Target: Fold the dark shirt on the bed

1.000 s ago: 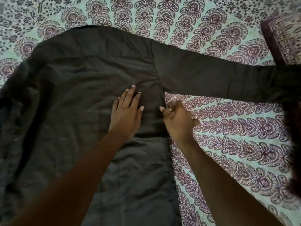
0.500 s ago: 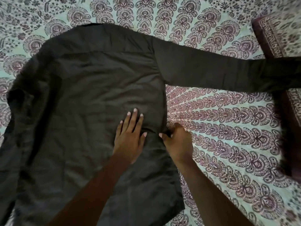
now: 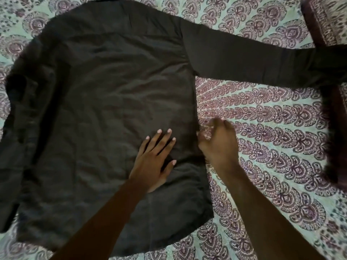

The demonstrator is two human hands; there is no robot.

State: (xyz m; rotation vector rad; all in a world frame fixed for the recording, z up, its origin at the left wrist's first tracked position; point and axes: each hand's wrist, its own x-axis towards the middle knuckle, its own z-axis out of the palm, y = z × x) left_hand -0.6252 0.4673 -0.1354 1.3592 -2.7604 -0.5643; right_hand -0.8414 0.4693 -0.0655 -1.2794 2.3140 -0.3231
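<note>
The dark shirt (image 3: pixel 112 91) lies spread flat on the patterned bedsheet (image 3: pixel 272 147), collar end far from me. Its right sleeve (image 3: pixel 253 59) stretches out to the right edge of view. The left side of the shirt is bunched and folded over. My left hand (image 3: pixel 154 160) presses flat on the lower body of the shirt, fingers straight and spread. My right hand (image 3: pixel 219 145) is blurred at the shirt's right side edge, partly over the sheet. Whether it holds the edge cannot be made out.
A maroon patterned cushion (image 3: pixel 326 19) sits at the top right, with the sleeve end lying across it. A dark blurred shape (image 3: pixel 336 128) runs down the right border. Bare bedsheet lies below the sleeve and right of the shirt.
Both hands have slid down the shirt's right side toward the hem. The view has shifted so more of the hem shows. My right hand now looks blurred and looser at the edge.
</note>
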